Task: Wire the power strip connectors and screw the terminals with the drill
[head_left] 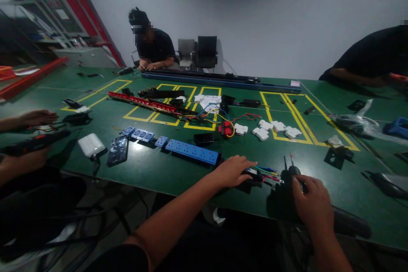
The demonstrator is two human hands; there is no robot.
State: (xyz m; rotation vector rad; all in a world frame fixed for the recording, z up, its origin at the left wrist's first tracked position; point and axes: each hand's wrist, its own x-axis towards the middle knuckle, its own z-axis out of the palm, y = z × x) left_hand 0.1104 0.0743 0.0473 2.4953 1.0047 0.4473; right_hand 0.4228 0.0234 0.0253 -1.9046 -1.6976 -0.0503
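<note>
A blue power strip (pixel 193 153) with several sockets lies across the table in front of me. My left hand (pixel 234 171) is at its right end, thumb on the near side and fingers stretched along the far side of a black end piece (pixel 253 175). Coloured wires (pixel 269 171), some with metal terminals, stick out of that piece to the right. My right hand (pixel 314 195) is wrapped round a black electric screwdriver (pixel 290 174), its thin bit pointing away from me, just right of the wire ends. Part of the tool is hidden by the hand.
White connector blocks (pixel 263 129), a red socket piece (pixel 225 128) and a red strip (pixel 143 104) lie beyond. At left are a phone (pixel 117 151), a white box (pixel 91 144) and a co-worker's hands with a drill (pixel 38 142). Two other people work at the far side.
</note>
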